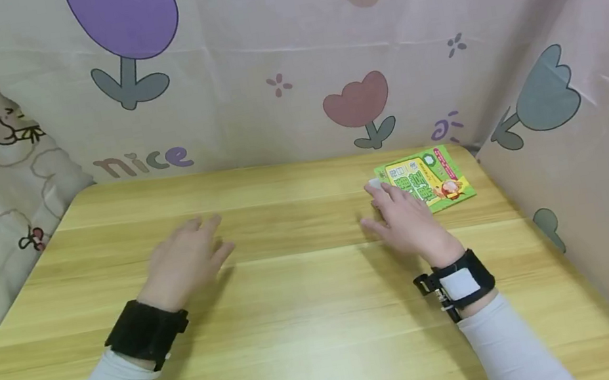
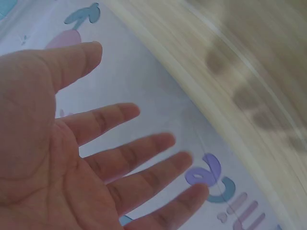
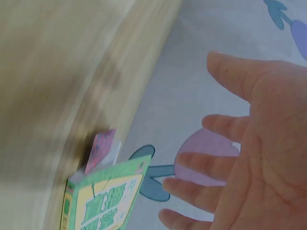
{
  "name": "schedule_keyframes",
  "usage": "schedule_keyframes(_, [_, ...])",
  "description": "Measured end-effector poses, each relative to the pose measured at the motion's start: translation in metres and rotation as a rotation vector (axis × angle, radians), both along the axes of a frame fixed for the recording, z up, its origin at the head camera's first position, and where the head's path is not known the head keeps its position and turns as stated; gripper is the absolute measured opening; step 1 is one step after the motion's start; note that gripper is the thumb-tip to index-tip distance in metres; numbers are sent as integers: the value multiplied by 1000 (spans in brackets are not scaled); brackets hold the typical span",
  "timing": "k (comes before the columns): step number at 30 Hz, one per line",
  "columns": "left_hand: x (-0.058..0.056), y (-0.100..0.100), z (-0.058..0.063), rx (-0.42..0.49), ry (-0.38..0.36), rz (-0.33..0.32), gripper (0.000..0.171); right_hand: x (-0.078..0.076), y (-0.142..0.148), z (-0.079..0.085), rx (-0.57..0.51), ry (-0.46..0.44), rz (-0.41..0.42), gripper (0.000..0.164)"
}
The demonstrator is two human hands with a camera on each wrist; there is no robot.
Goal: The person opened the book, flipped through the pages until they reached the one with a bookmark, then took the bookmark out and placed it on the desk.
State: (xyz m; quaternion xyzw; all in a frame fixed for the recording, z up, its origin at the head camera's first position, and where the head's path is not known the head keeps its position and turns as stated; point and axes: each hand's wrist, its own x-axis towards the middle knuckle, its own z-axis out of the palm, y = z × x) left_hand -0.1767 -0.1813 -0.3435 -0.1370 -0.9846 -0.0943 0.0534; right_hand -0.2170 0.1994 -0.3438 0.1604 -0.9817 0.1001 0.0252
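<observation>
A flat green and yellow box [image 1: 434,177] with printed characters and a cartoon figure lies at the back right of the table. In the right wrist view, a pink-red patterned piece [image 3: 100,149] and something white stick out from the end of the box [image 3: 108,201]. My right hand [image 1: 408,223] hovers at the near left of the box, its fingers extended and partly covering the box's edge; nothing is in its grasp. On the other side, my left hand [image 1: 185,265] is held above the table with fingers spread and the palm [image 2: 38,143] bare.
The wooden table [image 1: 307,322] spans the space below both hands. Printed curtains [image 1: 256,38] with tulips and lettering close off the back and both sides. Black straps [image 1: 144,331] are worn on both wrists, under pale sleeves.
</observation>
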Motion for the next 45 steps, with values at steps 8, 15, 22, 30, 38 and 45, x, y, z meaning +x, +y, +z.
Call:
schedule_keyframes(8, [-9, 30, 6, -8, 0, -91, 53, -31, 35, 12, -78, -80, 26, 65])
schedule_keyframes(15, [-15, 83, 6, -62, 1, -224, 45, -65, 83, 12, -50, -151, -31, 64])
schedule_keyframes(22, [-16, 137, -1, -119, 34, -379, 37, -96, 127, -2, 43, -205, -85, 61])
schedule_keyframes(30, [-16, 180, -14, -146, 25, -460, 35, -114, 150, -4, 106, -271, -149, 71])
schedule_keyframes(38, [-15, 208, -20, -159, 10, -496, 31, -121, 150, -12, 139, -364, -203, 73])
schedule_keyframes(45, [-16, 219, -21, -169, -15, -486, 33, -127, 144, -16, 183, -357, -167, 67])
